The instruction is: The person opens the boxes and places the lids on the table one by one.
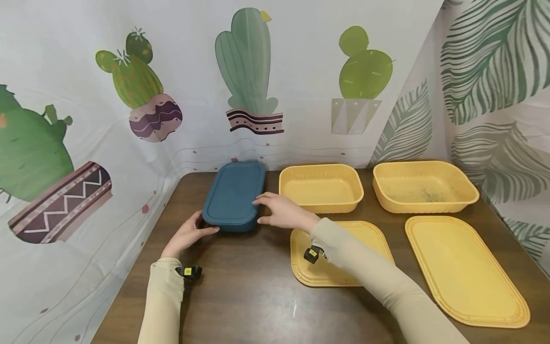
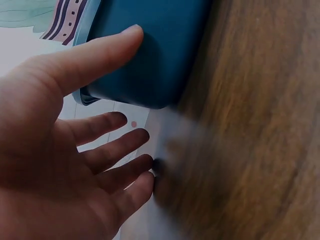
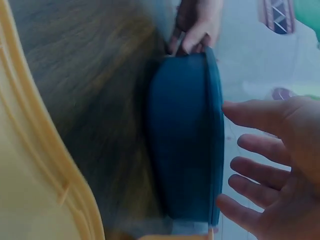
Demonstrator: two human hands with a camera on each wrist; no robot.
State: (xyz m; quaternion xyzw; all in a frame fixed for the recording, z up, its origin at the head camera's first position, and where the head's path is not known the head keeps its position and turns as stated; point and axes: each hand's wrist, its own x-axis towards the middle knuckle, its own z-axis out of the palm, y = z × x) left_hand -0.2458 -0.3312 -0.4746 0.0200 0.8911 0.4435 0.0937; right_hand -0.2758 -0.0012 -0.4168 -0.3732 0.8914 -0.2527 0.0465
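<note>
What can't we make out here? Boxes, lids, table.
Inside of the blue box: hidden by its closed lid, head view.
Middle of the smaller yellow lid: covered by the right sleeve, head view.
Dark marks in the far-right yellow container: too small to identify, head view.
Near edge of the table: cut off at the bottom, head view.
Table surface by the left hand: blurred, left wrist view.

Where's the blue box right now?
Head view, left of centre: the blue box is at the table's back-left corner, between left hand and right hand, left of the smaller yellow tub.
</note>
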